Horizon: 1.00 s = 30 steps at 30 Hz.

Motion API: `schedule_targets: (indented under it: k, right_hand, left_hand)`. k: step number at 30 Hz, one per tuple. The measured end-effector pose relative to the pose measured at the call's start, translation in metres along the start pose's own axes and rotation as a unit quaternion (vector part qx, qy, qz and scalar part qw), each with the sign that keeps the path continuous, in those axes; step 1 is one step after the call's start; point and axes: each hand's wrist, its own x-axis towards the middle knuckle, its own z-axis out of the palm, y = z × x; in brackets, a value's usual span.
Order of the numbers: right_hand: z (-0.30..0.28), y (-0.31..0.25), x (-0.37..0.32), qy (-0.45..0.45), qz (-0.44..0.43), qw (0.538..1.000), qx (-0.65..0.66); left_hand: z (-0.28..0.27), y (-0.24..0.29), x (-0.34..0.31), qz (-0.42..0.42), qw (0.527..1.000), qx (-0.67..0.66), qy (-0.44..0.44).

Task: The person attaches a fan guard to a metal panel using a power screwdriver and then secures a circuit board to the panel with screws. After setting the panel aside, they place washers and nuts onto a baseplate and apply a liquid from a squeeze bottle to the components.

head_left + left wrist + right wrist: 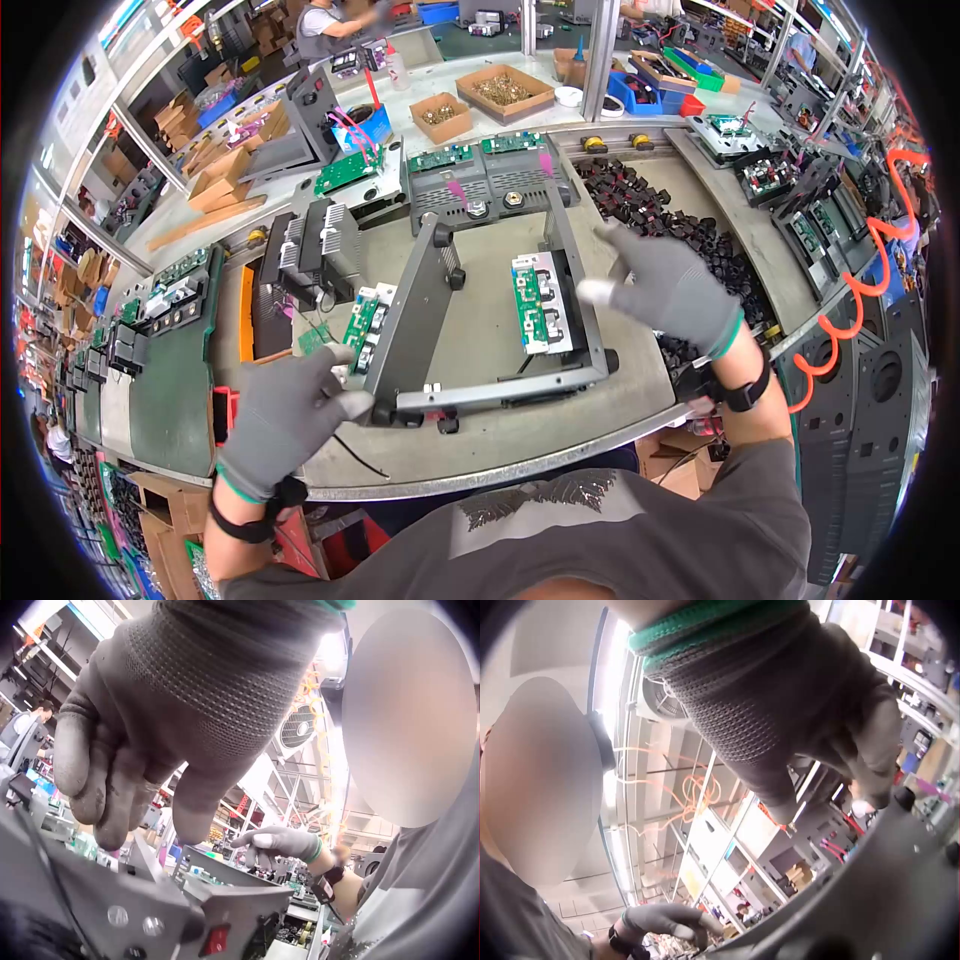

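A grey metal frame [412, 308] with black round feet lies on the bench, a green circuit board on a white block [540, 302] inside it. By its lower left corner is my gloved left hand [283, 415], fingers loosely bent and holding nothing; whether they touch the frame is unclear. A second green board [368, 325] sits just beyond those fingertips. My gloved right hand [675, 290] hovers right of the frame, thumb and fingers apart. The left wrist view shows the left hand [180, 705] above a red switch [216, 940]; the right wrist view shows the right hand [795, 712] near a grey panel [862, 874].
Finned heatsinks [330, 250] stand at the left, and vented grey panels [485, 190] lie behind the frame. Black parts [655, 205] fill a trough at the right. Cardboard boxes of small parts [505, 91] sit farther back. An orange coiled hose [850, 290] hangs at the right.
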Motion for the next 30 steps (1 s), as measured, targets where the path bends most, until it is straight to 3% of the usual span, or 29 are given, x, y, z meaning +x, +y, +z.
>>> schedule_targets:
  k: [1, 3, 5, 6, 10, 14, 17, 20, 23, 27, 30]
  right_hand:
    - [0.014, 0.0, -0.005, 0.009, -0.015, 1.0, -0.021]
    - [0.024, -0.012, -0.01, -0.07, 0.023, 0.997, 0.007]
    - [0.049, -0.014, -0.01, -0.074, 0.059, 0.995, 0.017]
    - [0.05, -0.014, -0.015, -0.063, 0.071, 0.992, 0.079]
    - [0.062, 0.012, -0.026, 0.01, 0.033, 0.997, 0.069]
    - [0.055, 0.043, -0.058, 0.026, 0.027, 0.997, 0.07]
    - [0.057, 0.048, -0.081, 0.063, 0.023, 0.985, 0.158]
    - [0.053, 0.039, -0.093, 0.068, 0.096, 0.971, 0.209]
    - [0.07, 0.051, -0.093, 0.126, 0.045, 0.967, 0.214]
    - [0.066, 0.044, -0.095, 0.112, 0.071, 0.949, 0.287]
    - [0.063, 0.042, -0.095, 0.093, 0.083, 0.953, 0.275]
  left_hand:
    - [0.009, -0.004, -0.005, 0.004, 1.0, -0.025, 0.009]
    - [0.02, 0.002, -0.007, 0.04, 0.998, 0.036, 0.026]
    - [0.031, 0.007, -0.007, 0.027, 0.993, 0.101, 0.056]
    - [0.034, 0.006, -0.008, 0.029, 0.996, 0.039, 0.076]
    - [0.047, -0.007, -0.012, 0.047, 0.993, -0.007, 0.11]
    - [0.059, -0.001, -0.019, 0.029, 0.99, -0.001, 0.14]
    - [0.071, 0.006, -0.023, 0.031, 0.984, -0.017, 0.176]
    - [0.08, 0.025, -0.028, 0.023, 0.978, -0.001, 0.205]
    - [0.099, 0.035, -0.027, 0.022, 0.966, 0.028, 0.254]
    - [0.1, 0.035, -0.024, 0.061, 0.951, 0.018, 0.301]
    - [0.093, 0.029, -0.022, 0.074, 0.959, -0.005, 0.274]
